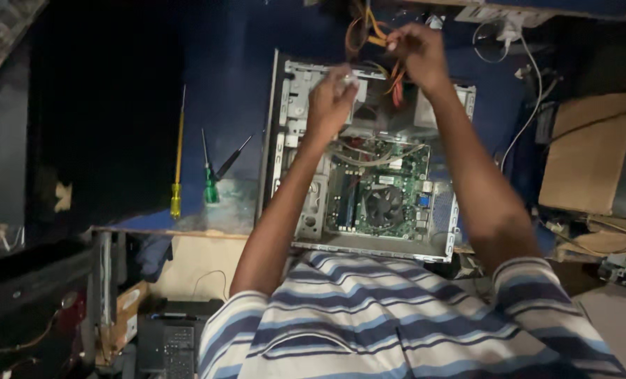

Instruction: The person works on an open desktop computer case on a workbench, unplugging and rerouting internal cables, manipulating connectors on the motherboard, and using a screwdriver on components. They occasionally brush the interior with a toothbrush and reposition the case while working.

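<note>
Hands: left, right pinching thin orange wires | open metal computer case

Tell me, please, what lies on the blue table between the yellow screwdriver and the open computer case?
In the head view, a green screwdriver and a black screwdriver lie between the yellow screwdriver and the computer case; their tips seem to cross.

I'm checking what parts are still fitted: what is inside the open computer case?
Inside the open computer case lie a green motherboard with a round black cooler fan and grey cables. The left hand and right hand, holding orange wires, cover the far end.
</note>
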{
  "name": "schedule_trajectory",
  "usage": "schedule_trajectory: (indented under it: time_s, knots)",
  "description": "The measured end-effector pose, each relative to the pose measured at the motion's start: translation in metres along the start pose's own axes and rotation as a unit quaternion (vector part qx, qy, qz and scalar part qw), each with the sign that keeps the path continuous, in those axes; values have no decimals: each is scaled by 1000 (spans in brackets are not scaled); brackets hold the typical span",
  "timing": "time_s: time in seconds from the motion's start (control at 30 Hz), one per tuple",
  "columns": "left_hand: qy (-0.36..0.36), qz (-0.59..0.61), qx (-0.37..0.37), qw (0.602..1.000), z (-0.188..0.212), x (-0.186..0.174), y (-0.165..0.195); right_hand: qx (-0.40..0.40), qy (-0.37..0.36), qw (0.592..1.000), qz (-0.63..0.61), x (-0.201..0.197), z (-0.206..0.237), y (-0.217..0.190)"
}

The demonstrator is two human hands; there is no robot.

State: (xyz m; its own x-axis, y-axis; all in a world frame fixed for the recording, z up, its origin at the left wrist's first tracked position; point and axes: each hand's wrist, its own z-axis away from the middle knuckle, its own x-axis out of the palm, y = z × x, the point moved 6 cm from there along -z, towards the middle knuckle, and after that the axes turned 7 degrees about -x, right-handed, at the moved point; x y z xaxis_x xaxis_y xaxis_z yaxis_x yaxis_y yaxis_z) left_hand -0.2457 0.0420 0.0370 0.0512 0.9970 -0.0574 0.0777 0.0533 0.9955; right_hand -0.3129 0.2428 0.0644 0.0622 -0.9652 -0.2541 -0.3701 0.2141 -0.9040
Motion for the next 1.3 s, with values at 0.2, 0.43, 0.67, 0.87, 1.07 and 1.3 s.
schedule_trajectory:
  time_s: [0.2, 0.43, 0.67, 0.87, 1.07, 1.3]
  knots:
    - [93, -207, 52, 972, -60, 16, 34, 20, -21, 999, 33, -2, 12, 3]
    - [145, -233, 176, 945, -49, -11, 44, 136, 93, 986, -22, -15, 10, 29]
    - [40, 37, -59, 997, -21, -48, 12, 122, 134, 967, 179, -28, 11, 28]
    - [7, 129, -114, 985, -6, -60, 5, -3, 59, 954, 294, -25, 19, 4]
    - [-28, 292, -71, 953, -1, -48, 1, 35, -35, 998, 41, 11, 48, -15]
    - [-88, 351, -26, 932, 14, -37, 10, 149, -67, 965, -204, 41, 66, -20]
